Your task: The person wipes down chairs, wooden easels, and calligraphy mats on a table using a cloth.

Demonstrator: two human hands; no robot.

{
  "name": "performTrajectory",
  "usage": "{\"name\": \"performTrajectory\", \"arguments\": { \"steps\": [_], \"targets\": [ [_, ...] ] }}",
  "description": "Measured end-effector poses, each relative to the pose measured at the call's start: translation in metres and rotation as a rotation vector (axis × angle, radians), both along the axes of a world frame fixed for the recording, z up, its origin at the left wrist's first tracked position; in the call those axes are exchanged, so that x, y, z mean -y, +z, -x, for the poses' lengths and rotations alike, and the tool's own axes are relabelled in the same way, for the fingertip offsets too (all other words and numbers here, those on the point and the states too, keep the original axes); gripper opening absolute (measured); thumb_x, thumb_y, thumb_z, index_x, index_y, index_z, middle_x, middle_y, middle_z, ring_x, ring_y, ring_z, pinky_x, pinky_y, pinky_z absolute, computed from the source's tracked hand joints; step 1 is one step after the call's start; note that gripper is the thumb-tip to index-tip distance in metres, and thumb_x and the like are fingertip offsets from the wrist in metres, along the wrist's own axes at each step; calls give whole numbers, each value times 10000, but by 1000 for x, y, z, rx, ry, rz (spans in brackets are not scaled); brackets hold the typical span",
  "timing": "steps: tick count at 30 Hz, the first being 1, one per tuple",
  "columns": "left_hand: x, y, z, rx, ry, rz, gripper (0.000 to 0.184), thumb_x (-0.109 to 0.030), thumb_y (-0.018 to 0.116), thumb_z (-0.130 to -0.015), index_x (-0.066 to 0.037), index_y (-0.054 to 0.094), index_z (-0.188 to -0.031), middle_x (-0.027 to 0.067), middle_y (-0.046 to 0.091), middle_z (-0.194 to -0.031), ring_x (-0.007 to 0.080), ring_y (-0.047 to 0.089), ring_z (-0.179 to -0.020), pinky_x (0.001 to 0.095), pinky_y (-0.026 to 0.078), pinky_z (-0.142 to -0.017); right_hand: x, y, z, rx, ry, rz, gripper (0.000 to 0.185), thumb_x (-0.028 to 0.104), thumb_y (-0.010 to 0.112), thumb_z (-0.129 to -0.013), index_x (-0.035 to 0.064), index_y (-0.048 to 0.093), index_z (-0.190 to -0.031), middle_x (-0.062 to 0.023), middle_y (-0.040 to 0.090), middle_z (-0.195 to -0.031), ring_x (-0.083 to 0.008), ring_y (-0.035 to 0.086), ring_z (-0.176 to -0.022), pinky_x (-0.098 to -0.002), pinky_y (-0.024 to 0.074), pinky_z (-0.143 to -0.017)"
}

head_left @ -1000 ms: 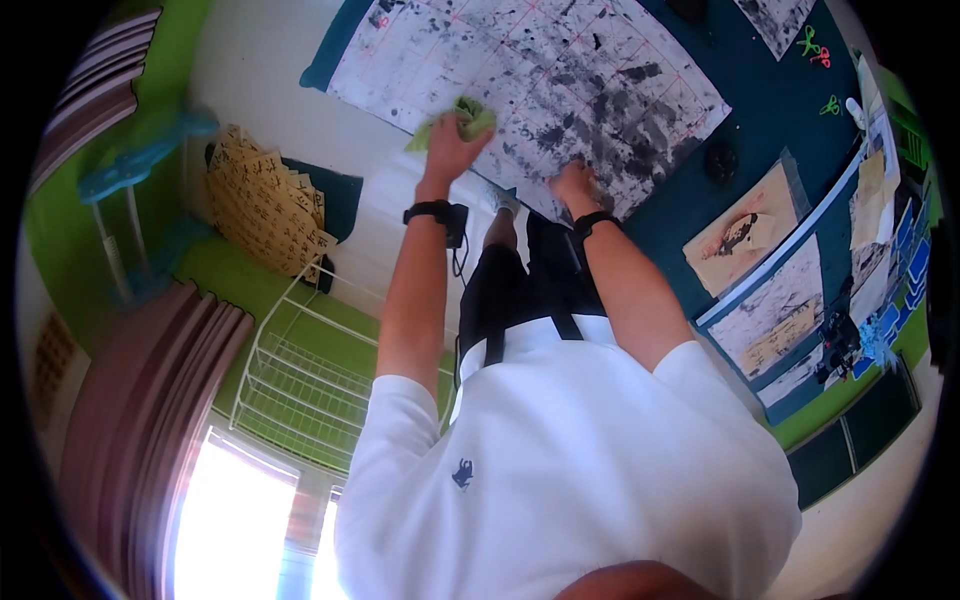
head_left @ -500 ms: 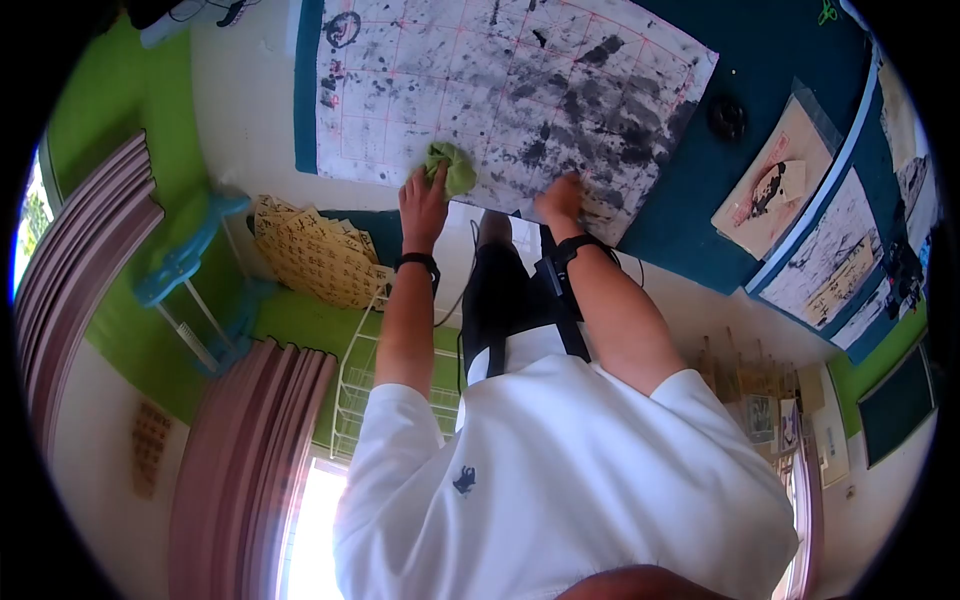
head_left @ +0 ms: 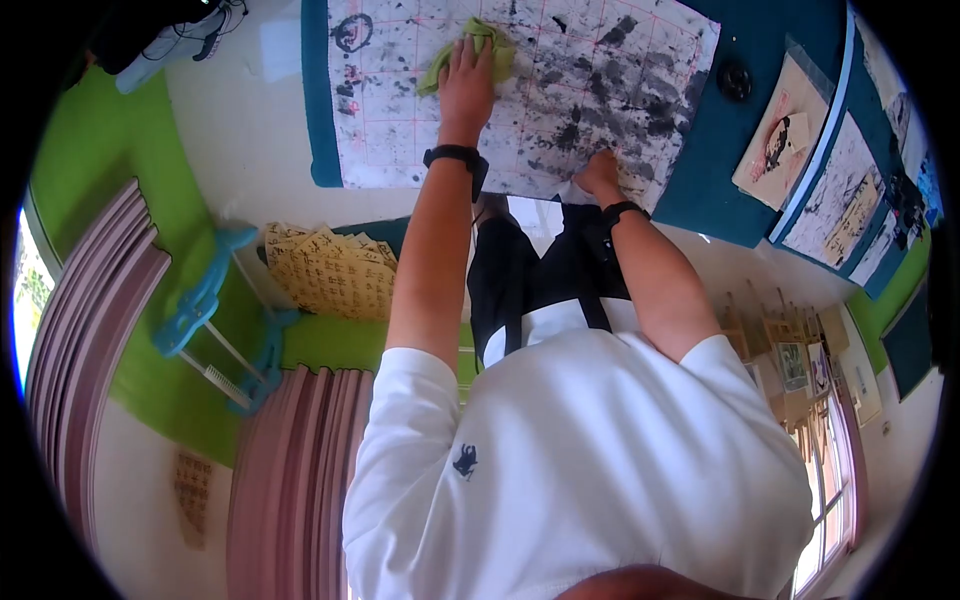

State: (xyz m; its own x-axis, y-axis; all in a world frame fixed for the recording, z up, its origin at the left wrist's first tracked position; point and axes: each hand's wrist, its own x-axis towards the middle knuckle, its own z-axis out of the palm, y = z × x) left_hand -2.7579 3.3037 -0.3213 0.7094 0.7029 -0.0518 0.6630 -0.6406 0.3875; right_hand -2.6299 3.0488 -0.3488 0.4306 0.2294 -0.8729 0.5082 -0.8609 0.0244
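A white calligraphy mat (head_left: 390,130) with a red grid and many black ink stains lies on the dark teal table cover (head_left: 318,100). My left hand (head_left: 467,90) presses a crumpled green cloth (head_left: 495,60) against the mat's left-middle part, fingers over the cloth. At the mat's near edge, right of centre, my right hand (head_left: 600,177) is closed, its fingers gripping the edge where the material folds up a little. Its fingertips are partly hidden. Both wrists wear black bands.
A round black dish (head_left: 735,81) sits right of the mat, beside a stack of tan paper (head_left: 785,130) with an inked picture. Yellow sheets with writing (head_left: 330,268) lie lower left. A blue stand (head_left: 200,300) is near the pink curtains (head_left: 290,480).
My left hand has moved forward and right across the mat, taking the green cloth from the near edge. My right hand has shifted slightly right along the edge.
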Motion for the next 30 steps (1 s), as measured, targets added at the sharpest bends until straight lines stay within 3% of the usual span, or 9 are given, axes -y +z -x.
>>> {"name": "performTrajectory", "arguments": {
  "steps": [2,4,11,14,18,20,25,27,30],
  "targets": [
    [-6,-5,19,8,-53,3,571,-41,550,-819,-115,468,-1379,158,481,-1385,347,441,-1291,435,404,-1025,10,-9,2,89,51,-34,770,379,835,-630,-104,558,-1162,-270,527,-1251,-380,519,-1180,-369,431,-1014],
    [-13,-3,69,-2,-52,123,497,-32,513,-829,-145,536,-1312,107,517,-1354,304,469,-1277,449,410,-1010,18,-20,-1,83,84,-41,784,387,837,-622,-106,556,-1164,-272,525,-1251,-385,514,-1184,-372,427,-1018],
    [10,15,253,-132,-58,108,503,27,549,-779,-105,568,-1264,142,540,-1314,332,477,-1260,429,430,-990,25,-22,-3,53,37,-81,881,368,849,-616,-125,464,-1236,-294,485,-1276,-411,487,-1205,-391,415,-1026],
    [22,21,282,-187,98,160,518,21,570,-767,-81,563,-1275,160,556,-1263,359,494,-1211,427,440,-981,25,-15,-2,20,28,-115,907,359,840,-641,-135,406,-1266,-310,464,-1285,-425,462,-1223,-398,403,-1034],
    [38,21,232,-40,274,230,446,17,556,-686,-38,609,-1125,187,579,-998,397,532,-962,460,453,-809,26,-14,-1,34,45,-161,864,319,827,-677,-130,385,-1268,-306,454,-1282,-430,437,-1237,-413,389,-1039],
    [38,22,161,200,288,147,474,10,553,-670,-52,599,-1137,177,543,-963,399,510,-952,485,405,-834,34,-14,-1,41,29,-269,786,294,839,-671,-106,432,-1212,-301,500,-1224,-432,491,-1172,-429,429,-991],
    [18,8,17,340,120,115,649,-19,595,-734,-135,480,-1362,227,416,-1397,444,413,-1260,520,370,-1014,40,-7,-4,65,95,-328,811,296,839,-694,-99,370,-1225,-326,494,-1206,-455,495,-1153,-458,434,-975],
    [9,-5,-9,236,-148,149,719,-54,601,-742,-239,423,-1414,180,355,-1481,459,338,-1334,549,361,-1027,40,-8,-2,15,61,-333,800,299,838,-702,-98,354,-1200,-365,485,-1181,-488,506,-1119,-466,446,-953],
    [18,-5,-27,-7,-243,5,751,-96,600,-749,-328,383,-1429,124,334,-1513,466,299,-1358,594,353,-1011,44,-17,-1,31,80,-381,783,292,842,-699,-90,356,-1178,-375,486,-1166,-494,515,-1103,-463,455,-940]
  ]
}}
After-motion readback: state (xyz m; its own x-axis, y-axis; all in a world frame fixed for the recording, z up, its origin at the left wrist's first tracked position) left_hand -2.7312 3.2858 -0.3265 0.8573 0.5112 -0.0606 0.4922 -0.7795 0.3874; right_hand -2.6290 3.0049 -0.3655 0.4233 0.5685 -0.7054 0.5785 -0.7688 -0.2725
